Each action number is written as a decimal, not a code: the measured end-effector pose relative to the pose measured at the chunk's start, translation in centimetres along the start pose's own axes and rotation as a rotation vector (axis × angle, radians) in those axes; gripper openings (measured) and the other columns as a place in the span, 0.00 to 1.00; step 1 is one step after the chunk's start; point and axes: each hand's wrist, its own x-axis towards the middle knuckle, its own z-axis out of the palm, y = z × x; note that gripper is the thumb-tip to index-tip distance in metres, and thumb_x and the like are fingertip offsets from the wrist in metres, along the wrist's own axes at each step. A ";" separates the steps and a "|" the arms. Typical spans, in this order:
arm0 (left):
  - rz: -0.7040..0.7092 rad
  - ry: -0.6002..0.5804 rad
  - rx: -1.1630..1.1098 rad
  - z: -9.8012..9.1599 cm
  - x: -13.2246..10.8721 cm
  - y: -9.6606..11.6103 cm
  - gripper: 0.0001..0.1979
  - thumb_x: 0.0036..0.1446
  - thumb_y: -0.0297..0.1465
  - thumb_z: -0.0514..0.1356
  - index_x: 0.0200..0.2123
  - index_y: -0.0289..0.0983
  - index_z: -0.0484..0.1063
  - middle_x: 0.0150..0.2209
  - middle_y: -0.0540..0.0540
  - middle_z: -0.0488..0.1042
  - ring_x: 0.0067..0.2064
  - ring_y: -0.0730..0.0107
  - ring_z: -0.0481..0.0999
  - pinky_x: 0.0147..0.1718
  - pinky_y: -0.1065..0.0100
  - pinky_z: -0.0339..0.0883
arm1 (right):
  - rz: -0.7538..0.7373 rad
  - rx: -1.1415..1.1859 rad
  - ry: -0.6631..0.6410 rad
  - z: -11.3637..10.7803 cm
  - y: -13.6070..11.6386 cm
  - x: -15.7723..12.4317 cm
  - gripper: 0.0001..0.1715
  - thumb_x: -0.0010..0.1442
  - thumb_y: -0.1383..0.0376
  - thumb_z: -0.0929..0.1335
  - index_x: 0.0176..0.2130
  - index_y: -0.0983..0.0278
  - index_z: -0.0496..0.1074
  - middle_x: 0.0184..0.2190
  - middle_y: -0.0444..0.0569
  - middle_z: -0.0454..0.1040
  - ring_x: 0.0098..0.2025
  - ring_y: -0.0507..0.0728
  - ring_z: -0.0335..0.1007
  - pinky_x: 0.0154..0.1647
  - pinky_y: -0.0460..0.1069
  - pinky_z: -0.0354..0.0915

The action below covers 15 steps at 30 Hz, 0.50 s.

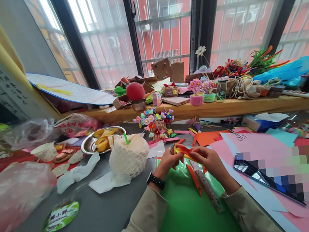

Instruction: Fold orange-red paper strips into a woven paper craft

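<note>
Above the green sheet (180,217), my left hand (168,161) and my right hand (208,159) meet with their fingers closed. Between them is a small folded piece of coloured paper (185,150), red and yellow. At my left fingertips a bit of blue and other colours shows; its shape is partly hidden by the fingers. My right thumb and fingers pinch the other end of the folded paper. Under my right hand lie an orange paper strip (195,180) and a patterned ruler-like strip (209,188), both on the green sheet.
Left of my hands stand a netted white coconut (129,156) with a green straw and a metal bowl (84,145) of banana peels. On the right are pink paper sheets (294,189), a phone (264,178) and scissors (240,136). Craft flowers (155,121) stand ahead.
</note>
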 end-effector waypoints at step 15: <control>0.028 0.163 0.067 1.4 -0.1 -0.1 0.18 0.40 0.45 0.54 0.20 0.33 0.62 0.09 0.58 0.52 0.11 0.84 0.51 0.10 0.77 0.47 | -0.001 0.077 0.194 1.7 0.6 -0.6 0.17 0.43 0.52 0.64 0.26 0.65 0.67 0.22 0.48 0.71 0.26 0.55 0.66 0.27 0.48 0.61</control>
